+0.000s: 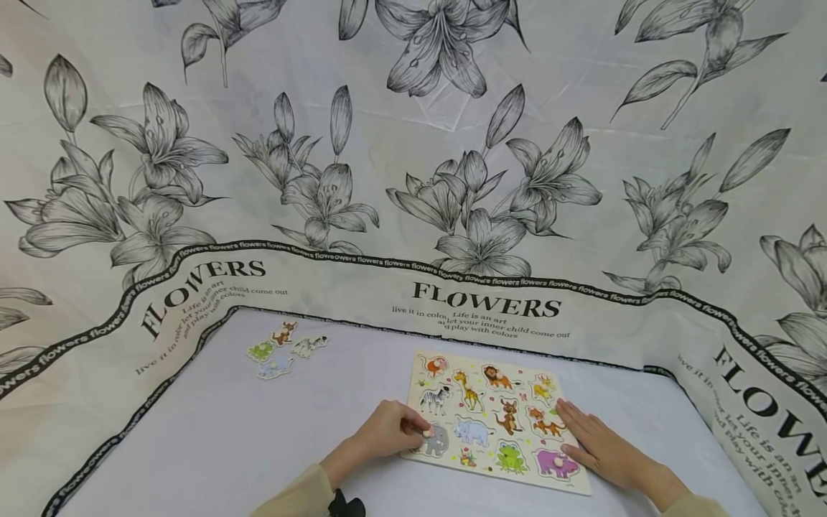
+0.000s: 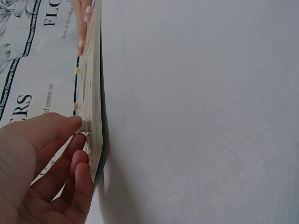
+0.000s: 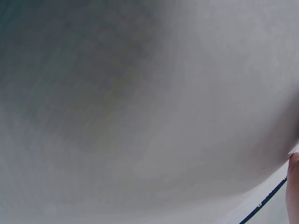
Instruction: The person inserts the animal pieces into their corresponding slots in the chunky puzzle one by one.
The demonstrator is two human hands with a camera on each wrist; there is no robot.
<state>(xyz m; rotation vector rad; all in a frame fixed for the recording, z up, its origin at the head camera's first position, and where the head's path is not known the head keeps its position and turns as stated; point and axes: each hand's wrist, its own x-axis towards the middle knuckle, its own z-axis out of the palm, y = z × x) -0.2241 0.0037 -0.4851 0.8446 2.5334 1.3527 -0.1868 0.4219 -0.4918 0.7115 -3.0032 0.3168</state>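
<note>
A wooden animal puzzle board [image 1: 478,470] lies on the table in the head view. My left hand [image 1: 390,429] is at its lower left corner, thumb and fingertips pinching the grey elephant piece [image 1: 438,441] by its knob. In the left wrist view the left hand [image 2: 51,163] curls close beside the board's edge [image 2: 96,116]. My right hand [image 1: 604,445] rests with straight fingers along the right side, by the purple hippo [image 1: 557,464] and the fox-like piece [image 1: 545,422]. Only a bit of the right hand [image 3: 293,182] shows in the right wrist view.
Several loose pieces lie at the back left of the table: a kangaroo [image 1: 284,333], a zebra [image 1: 311,346], a frog [image 1: 260,350] and a light blue rhino [image 1: 275,368]. Flower-printed cloth [image 1: 362,287] rises behind and around the white tabletop [image 1: 213,431].
</note>
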